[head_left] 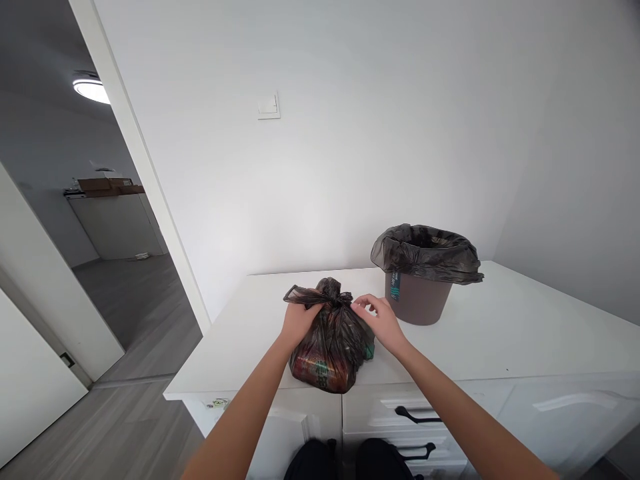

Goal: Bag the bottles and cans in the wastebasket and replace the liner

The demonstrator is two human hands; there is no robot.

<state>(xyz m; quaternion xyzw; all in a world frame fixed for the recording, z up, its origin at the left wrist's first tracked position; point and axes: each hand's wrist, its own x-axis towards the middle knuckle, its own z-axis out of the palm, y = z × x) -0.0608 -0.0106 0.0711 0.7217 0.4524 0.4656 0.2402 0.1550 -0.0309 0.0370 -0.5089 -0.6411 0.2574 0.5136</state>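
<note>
A thin black plastic bag (333, 333), gathered into a knot at its top, rests near the front edge of the white cabinet top. Through its film a red can-like item and something green show. My left hand (300, 321) is closed on the bag just left of the knot, its fingers partly behind the plastic. At the right of the knot, my right hand (383, 320) pinches the bag's edge between thumb and forefinger.
Behind and right stands a brown bin (417, 300) lined with a black bag (430, 257). The white cabinet top (500, 320) meets a wall at the back. Black drawer handles (417, 417) stick out in front. A doorway is at the left.
</note>
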